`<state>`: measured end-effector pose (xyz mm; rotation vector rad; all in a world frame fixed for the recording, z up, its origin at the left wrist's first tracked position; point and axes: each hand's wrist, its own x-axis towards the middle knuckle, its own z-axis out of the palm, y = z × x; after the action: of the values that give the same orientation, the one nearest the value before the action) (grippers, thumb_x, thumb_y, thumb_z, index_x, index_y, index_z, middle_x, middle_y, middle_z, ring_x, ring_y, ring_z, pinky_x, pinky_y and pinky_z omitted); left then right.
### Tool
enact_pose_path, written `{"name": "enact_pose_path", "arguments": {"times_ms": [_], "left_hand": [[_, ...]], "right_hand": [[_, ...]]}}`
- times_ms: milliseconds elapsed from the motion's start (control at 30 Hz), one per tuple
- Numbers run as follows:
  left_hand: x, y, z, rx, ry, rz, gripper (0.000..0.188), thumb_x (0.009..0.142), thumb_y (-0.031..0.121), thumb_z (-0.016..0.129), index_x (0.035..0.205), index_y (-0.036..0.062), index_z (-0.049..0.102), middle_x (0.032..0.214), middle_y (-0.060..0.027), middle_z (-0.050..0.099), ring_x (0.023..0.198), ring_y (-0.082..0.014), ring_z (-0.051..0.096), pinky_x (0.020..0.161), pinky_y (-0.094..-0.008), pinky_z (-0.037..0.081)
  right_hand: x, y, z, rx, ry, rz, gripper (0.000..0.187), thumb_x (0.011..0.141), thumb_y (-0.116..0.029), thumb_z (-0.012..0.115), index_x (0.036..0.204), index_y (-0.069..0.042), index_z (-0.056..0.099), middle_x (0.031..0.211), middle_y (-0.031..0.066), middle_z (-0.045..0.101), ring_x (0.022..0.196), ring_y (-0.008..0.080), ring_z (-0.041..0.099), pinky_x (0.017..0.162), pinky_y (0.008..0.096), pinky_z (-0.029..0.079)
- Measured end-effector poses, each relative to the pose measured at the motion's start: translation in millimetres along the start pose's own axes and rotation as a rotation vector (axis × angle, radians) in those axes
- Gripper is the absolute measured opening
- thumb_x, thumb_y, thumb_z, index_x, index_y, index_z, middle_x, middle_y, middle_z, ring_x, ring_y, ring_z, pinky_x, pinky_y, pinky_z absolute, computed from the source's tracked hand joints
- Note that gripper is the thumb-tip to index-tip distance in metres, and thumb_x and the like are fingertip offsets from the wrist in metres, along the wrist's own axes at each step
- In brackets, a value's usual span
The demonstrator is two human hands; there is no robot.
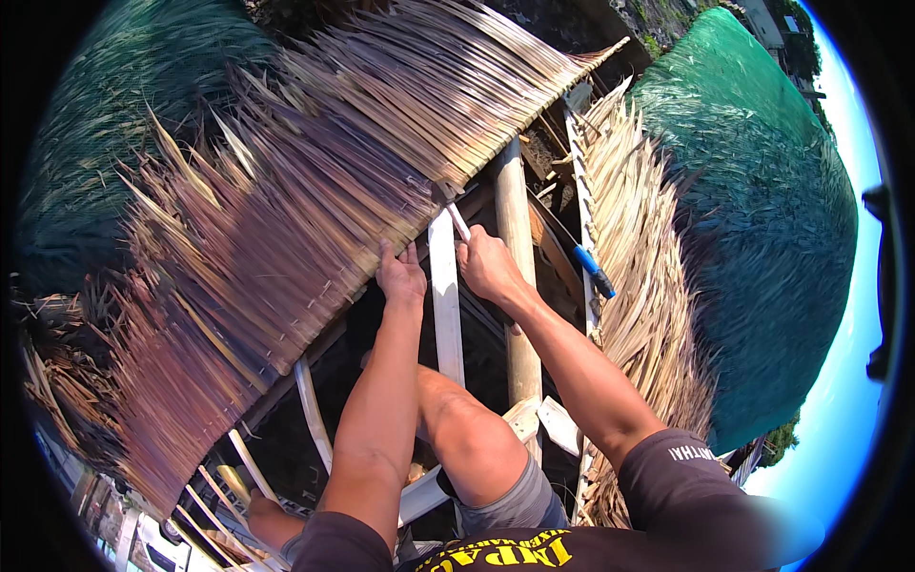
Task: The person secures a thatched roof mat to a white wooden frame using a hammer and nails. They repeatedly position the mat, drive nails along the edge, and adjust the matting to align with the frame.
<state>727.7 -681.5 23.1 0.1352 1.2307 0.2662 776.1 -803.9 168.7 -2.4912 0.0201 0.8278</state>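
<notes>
A thatch panel (315, 205) of dried, overlapping leaves slopes across the upper left, its leaves stitched along a straight edge. My left hand (401, 276) grips that edge, thumb and fingertips against it. Just to the right, my right hand (489, 267) is closed round the pale handle of a hammer (460, 221). The hammer's dark head rests at the panel's edge, above the top of a white wooden rafter (445, 296). Whether a nail lies under the head is too small to make out.
A round wooden pole (519, 357) stands right of the rafter, with dark gaps between the frame members. A blue-handled tool (593, 270) lies by a second thatch slope (634, 286). Green netting covers thatch on the right (762, 238) and left (124, 143). My bent knee (474, 437) is below.
</notes>
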Motion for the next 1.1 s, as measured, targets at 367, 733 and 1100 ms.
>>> {"name": "enact_pose_path", "arguments": {"times_ms": [367,733,1100], "left_hand": [[-1.8,5.2,-1.7,-0.009,0.027,-0.07,0.042,0.099,0.018,0.065,0.138,0.0119,0.051,0.133,-0.0052,0.058,0.124,-0.0255,0.056,0.106,-0.0391,0.05],[0.6,10.8,-3.1,0.146,0.111,-0.142,0.045,0.097,0.017,0.068,0.136,0.0049,0.048,0.137,-0.0097,0.053,0.126,-0.0365,0.053,0.094,-0.0414,0.06],[-135.4,122.5,-56.7,0.697,-0.441,0.645,0.022,0.09,0.001,0.074,0.11,0.0022,0.064,0.1,-0.0027,0.069,0.087,-0.0092,0.065,0.075,-0.0246,0.055]], "right_hand": [[-23.8,-22.0,-1.6,-0.079,0.388,-0.427,0.018,0.091,-0.006,0.062,0.104,0.005,0.055,0.077,0.0248,0.066,0.074,0.0455,0.068,0.058,0.0493,0.054],[-13.4,-13.0,2.6,-0.134,-0.053,0.146,0.021,0.097,-0.015,0.054,0.101,0.006,0.056,0.088,0.0278,0.064,0.084,0.0468,0.063,0.075,0.0501,0.049],[-32.2,-126.8,48.8,0.888,-0.585,0.329,0.019,0.096,-0.021,0.066,0.086,-0.007,0.058,0.064,-0.0032,0.05,0.046,0.0088,0.044,0.043,0.0272,0.039]]}}
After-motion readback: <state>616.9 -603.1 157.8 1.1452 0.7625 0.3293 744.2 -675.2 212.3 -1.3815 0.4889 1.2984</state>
